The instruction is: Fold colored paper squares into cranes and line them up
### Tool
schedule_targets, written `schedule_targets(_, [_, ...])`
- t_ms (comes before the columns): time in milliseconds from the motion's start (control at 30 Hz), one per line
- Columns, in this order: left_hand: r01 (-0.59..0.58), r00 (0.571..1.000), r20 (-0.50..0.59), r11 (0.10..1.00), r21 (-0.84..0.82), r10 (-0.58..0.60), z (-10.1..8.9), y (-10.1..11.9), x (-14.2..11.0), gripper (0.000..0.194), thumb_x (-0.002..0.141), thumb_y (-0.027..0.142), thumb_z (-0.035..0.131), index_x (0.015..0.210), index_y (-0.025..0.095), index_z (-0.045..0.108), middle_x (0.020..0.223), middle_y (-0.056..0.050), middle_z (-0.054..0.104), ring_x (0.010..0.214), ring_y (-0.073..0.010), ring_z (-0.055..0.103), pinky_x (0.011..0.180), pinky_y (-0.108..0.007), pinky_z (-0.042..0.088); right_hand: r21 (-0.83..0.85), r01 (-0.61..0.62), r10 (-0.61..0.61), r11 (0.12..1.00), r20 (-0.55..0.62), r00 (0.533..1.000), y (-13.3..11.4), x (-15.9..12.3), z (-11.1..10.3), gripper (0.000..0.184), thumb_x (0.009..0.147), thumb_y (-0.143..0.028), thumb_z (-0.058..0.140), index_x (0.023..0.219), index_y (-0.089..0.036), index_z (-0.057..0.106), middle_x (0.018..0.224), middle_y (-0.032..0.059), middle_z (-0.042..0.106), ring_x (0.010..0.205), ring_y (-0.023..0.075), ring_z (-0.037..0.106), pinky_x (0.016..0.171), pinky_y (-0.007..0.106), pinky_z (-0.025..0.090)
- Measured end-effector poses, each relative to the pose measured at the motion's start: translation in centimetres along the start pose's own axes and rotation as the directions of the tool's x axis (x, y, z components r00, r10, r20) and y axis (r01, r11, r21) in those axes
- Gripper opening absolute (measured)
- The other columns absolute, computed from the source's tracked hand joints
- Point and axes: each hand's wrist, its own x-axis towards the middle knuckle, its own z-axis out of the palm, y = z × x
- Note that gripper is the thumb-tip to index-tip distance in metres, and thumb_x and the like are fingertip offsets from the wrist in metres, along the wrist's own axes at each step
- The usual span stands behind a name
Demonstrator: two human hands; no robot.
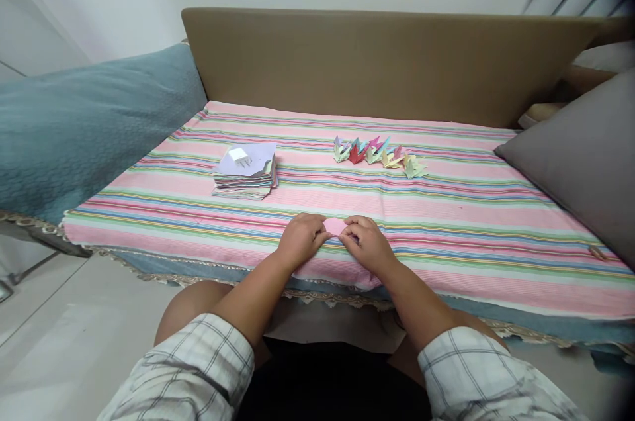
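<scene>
A small piece of pink paper (335, 226) lies between my two hands, close to the front edge of the striped cloth. My left hand (303, 238) pinches its left side between thumb and fingers. On the opposite side my right hand (366, 243) grips the paper the same way. Fingers cover both ends of the sheet, so its folds are hard to make out. Beyond the hands, folded paper cranes (376, 153) in several colours stand grouped in two rows. To the left is a stack of paper sheets (244, 181) with a lilac sheet on top.
A small white block (239, 155) rests on the stack. The striped cloth (446, 209) covers the seat before a brown backrest (387, 63). A blue cushion (89, 123) is at left, a grey cushion (580, 149) at right. A small brown object (598, 253) lies near the grey cushion.
</scene>
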Motion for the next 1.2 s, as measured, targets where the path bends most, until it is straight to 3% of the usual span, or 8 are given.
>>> schedule_targets(267, [0.079, 0.997, 0.000, 0.997, -0.017, -0.079, 0.2, 0.3, 0.4, 0.015, 0.079, 0.027, 0.061, 0.067, 0.019, 0.062, 0.101, -0.006, 0.069, 0.094, -0.0207, 0.061, 0.087, -0.038, 0.044, 0.002, -0.086, 0.086, 0.996, -0.031, 0.996, 0.2, 0.3, 0.6, 0.016, 0.081, -0.027, 0.054, 0.069, -0.020, 0.062, 0.101, 0.0087, 0.059, 0.099, 0.0230, 0.052, 0.088, 0.039, 0.041])
schedule_targets(667, [0.163, 0.986, 0.042, 0.987, 0.005, -0.163, 0.2, 0.8, 1.1, 0.018, 0.076, 0.027, 0.061, 0.060, 0.019, 0.056, 0.092, -0.005, 0.070, 0.090, -0.0214, 0.062, 0.085, -0.037, 0.042, -0.036, -0.103, 0.101, 0.994, -0.051, 0.994, 0.3, 0.9, 1.2, 0.017, 0.075, -0.021, 0.055, 0.059, -0.021, 0.056, 0.089, 0.0071, 0.062, 0.093, 0.0223, 0.055, 0.085, 0.037, 0.041])
schedule_targets(1200, [0.214, 0.976, 0.033, 0.976, 0.030, -0.215, 0.6, 0.9, 1.1, 0.018, 0.072, 0.026, 0.065, 0.059, 0.019, 0.055, 0.082, -0.005, 0.067, 0.088, -0.0213, 0.060, 0.083, -0.035, 0.042, -0.112, -0.116, 0.108, 0.987, -0.080, 0.991, -0.7, 0.7, 1.4, 0.012, 0.075, -0.027, 0.058, 0.071, -0.022, 0.048, 0.089, 0.0061, 0.058, 0.088, 0.0236, 0.049, 0.080, 0.037, 0.039])
